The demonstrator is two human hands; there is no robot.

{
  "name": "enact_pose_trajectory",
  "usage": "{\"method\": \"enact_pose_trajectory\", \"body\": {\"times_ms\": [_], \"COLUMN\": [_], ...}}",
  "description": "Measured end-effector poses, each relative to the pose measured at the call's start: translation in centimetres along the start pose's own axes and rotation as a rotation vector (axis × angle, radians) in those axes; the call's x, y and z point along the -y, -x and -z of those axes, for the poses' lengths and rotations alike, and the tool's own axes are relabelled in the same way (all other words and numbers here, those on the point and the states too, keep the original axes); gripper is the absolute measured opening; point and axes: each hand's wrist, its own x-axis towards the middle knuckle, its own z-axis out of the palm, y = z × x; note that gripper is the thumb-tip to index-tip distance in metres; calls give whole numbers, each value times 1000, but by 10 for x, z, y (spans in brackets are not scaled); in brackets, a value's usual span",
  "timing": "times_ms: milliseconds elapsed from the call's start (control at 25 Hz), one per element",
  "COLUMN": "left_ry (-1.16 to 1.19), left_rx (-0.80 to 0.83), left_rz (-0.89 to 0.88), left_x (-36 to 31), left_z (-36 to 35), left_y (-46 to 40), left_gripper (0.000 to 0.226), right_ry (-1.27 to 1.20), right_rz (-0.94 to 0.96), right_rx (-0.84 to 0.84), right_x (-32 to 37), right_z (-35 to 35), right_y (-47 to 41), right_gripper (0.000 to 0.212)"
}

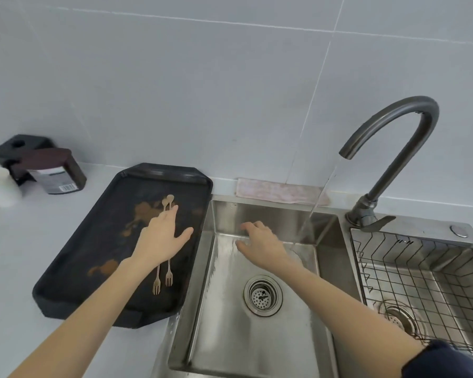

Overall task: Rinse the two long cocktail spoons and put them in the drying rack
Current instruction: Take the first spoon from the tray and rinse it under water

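Two long gold cocktail spoons [168, 271] lie side by side on a stained black tray [74, 271] left of the sink, spoon bowls at the far end and fork tips at the near end. My left hand [161, 234] hovers flat over their middle with fingers spread, hiding part of the handles; it grips nothing. My right hand [260, 242] is open over the left sink basin [230, 331], just left of the running water [309, 225]. The wire drying rack [421, 268] sits in the right basin.
A dark gooseneck faucet [393, 126] arches over the sink from the back right and is running. A pink cloth [276, 190] lies behind the basin. A dark bottle [55, 170] and a black holder [17, 148] stand at the far left of the white counter.
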Motion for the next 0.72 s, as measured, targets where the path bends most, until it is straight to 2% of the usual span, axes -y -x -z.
{"method": "enact_pose_trajectory", "body": {"times_ms": [240,440,720], "left_ry": [25,38,5], "left_rx": [99,126,111], "left_rz": [146,154,202], "left_x": [56,70,70], "left_z": [-17,-32,-44], "left_y": [-15,-32,-48], "left_gripper": [42,23,22], "right_ry": [-126,-93,70], "right_rz": [47,26,7], "right_rx": [92,191,247], "right_x": [63,94,108], "right_z": [-46,-81,-105], "right_y": [-36,-59,-73], "right_gripper": [33,26,39]}}
